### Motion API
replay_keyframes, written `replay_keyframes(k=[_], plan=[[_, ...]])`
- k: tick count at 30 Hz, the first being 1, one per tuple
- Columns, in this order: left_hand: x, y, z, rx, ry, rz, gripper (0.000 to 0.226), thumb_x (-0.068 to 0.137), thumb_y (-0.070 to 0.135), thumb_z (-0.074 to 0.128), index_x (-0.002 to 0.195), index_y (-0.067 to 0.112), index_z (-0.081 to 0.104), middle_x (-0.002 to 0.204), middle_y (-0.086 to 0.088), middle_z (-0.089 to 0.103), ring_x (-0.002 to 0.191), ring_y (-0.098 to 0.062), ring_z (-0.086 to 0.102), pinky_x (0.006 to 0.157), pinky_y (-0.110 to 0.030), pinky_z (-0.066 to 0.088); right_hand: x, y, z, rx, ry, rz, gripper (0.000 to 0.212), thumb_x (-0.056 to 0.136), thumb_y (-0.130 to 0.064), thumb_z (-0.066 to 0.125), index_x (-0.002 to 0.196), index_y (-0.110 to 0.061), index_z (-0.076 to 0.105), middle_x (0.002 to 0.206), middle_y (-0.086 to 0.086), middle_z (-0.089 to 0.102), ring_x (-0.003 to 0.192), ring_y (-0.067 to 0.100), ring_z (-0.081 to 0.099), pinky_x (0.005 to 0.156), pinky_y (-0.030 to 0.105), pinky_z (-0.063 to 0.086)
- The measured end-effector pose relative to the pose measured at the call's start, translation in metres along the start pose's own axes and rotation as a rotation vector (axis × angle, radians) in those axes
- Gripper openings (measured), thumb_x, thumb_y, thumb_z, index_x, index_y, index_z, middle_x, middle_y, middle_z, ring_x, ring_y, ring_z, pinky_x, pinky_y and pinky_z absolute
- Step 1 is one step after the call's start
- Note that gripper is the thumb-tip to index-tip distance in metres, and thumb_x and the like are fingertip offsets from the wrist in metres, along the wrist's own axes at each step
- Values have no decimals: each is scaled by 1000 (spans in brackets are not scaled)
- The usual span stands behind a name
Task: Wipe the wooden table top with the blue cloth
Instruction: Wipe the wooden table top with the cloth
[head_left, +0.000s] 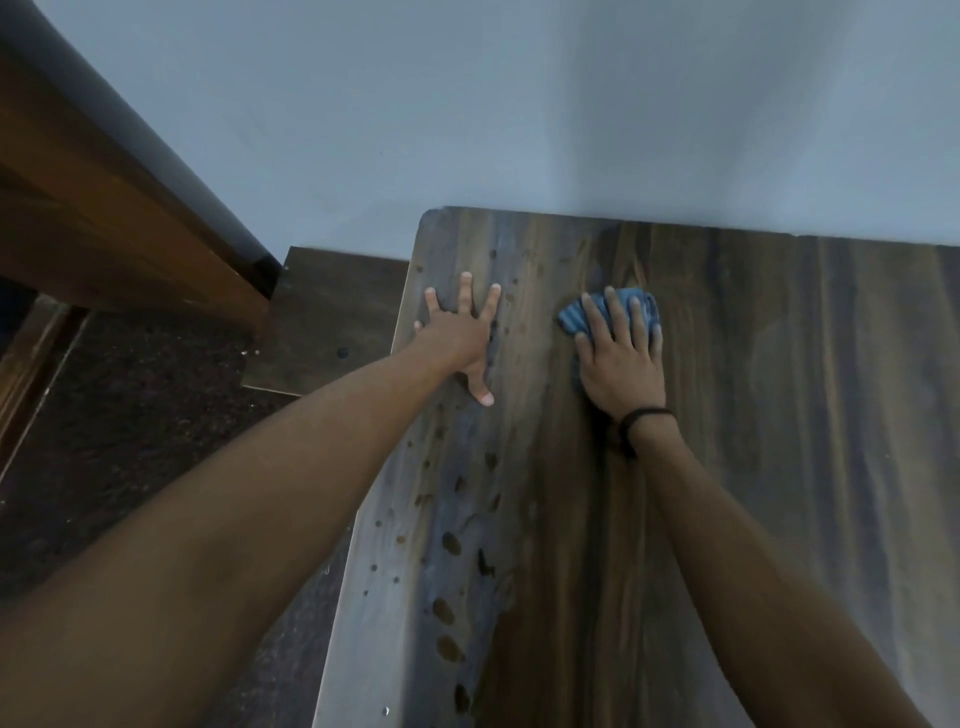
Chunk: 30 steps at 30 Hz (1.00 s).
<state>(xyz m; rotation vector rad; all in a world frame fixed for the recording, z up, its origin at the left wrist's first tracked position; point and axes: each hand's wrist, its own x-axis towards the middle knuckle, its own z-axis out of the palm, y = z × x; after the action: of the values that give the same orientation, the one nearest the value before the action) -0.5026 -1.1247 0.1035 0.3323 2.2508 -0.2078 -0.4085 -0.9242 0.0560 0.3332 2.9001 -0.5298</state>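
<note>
Wooden table top (779, 415) against wall, wiping underway.
Right hand (621, 364) presses blue cloth (636, 306) flat; left hand (460, 338) spread, bracing; droplets (449, 543) left unwiped.

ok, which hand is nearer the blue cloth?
Right. The right hand presses flat on the blue cloth, fingers spread over it. The left hand lies flat on the bare table top to the cloth's left, apart from it, near the left edge.

Left hand (460, 343) flat on wooden table top (779, 415), right hand (621, 364) atop blue cloth (574, 317).
</note>
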Motion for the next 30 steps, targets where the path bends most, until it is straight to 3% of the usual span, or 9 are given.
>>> replay_keyframes(k=[2,7,13,17,24,28,30], plan=[[-1,8,-4,20,-16,-39,164,53,53,92,140,29,-44,146,-10,-52,138,-58,-24,111,-70,21,21,-16,-2,24,-18,23,57,107,-45,23,160,-36,7,169,-4,-4,154,24,-10,124,54,-5],[0,12,-7,18,-33,-60,165,53,49,93,140,27,-45,144,-13,-53,138,-58,-24,113,-69,19,-9,-11,6,-33,-17,-130,55,107,-45,19,160,-37,8,169,-7,-1,155,20,-9,125,51,-3],[6,17,-7,-34,-73,-106,166,54,40,95,134,28,-49,139,-12,-58,133,-60,-30,110,-73,17,62,-19,-16,38,-27,-3,56,108,-43,23,161,-34,7,169,-3,-4,154,25,-11,124,53,-5],[5,19,-9,-31,-88,-111,165,55,41,95,130,28,-51,137,-12,-60,132,-60,-34,111,-73,14,43,-13,-5,13,-29,-120,56,107,-44,22,160,-37,7,169,-6,-3,155,22,-10,124,50,-5],[15,-9,-29,-57,47,103,159,53,55,92,144,36,-37,146,1,-52,138,-50,-33,110,-74,6,88,-15,-16,48,-18,43,57,107,-45,22,160,-36,5,169,-4,-6,154,25,-11,123,51,-7],[28,-6,-41,-49,4,85,162,49,56,92,142,39,-39,146,1,-53,137,-49,-36,108,-77,5,60,-5,-8,-31,-30,-150,56,107,-46,20,160,-37,6,169,-6,-2,155,23,-8,122,49,-6],[32,-5,-41,-60,9,80,164,47,56,93,142,40,-39,146,2,-53,136,-50,-36,107,-78,5,64,7,-13,-46,-45,-163,55,106,-47,20,159,-39,7,169,-8,0,155,20,-7,123,49,-4]])
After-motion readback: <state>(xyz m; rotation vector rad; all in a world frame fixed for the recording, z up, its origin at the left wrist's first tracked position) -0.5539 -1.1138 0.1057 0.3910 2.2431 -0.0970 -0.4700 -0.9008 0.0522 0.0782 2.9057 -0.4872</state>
